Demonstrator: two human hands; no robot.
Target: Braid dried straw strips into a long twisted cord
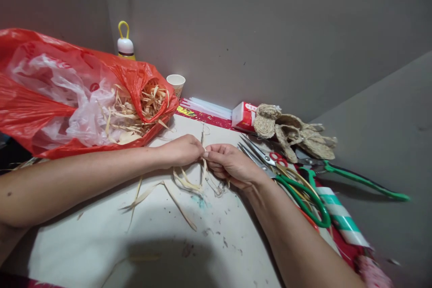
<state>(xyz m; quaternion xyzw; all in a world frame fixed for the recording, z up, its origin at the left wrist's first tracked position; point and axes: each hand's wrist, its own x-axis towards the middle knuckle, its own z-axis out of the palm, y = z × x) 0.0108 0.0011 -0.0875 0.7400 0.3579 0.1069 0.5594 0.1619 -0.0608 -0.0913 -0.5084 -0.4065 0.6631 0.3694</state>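
My left hand (186,150) and my right hand (232,165) meet over the white tabletop (148,243), both with fingers pinched. Between the fingertips runs a pale dried straw strand (204,172), its thin end rising above the hands and its tail hanging below. Looped straw strips (185,182) lie just under my left hand. Farther toward the front, a bent straw strip (177,204) rests on the table. Close to my right hand are scissors with green handles (297,195). The exact grip of the fingertips is partly hidden.
A red plastic bag (91,65) with straw strips fills the left. Behind stand a bottle (126,47) and a paper cup (176,83). To the right are a red-and-white box (243,116), woven straw pieces (297,130), green-handled pruners (364,180) and a striped roll (342,216).
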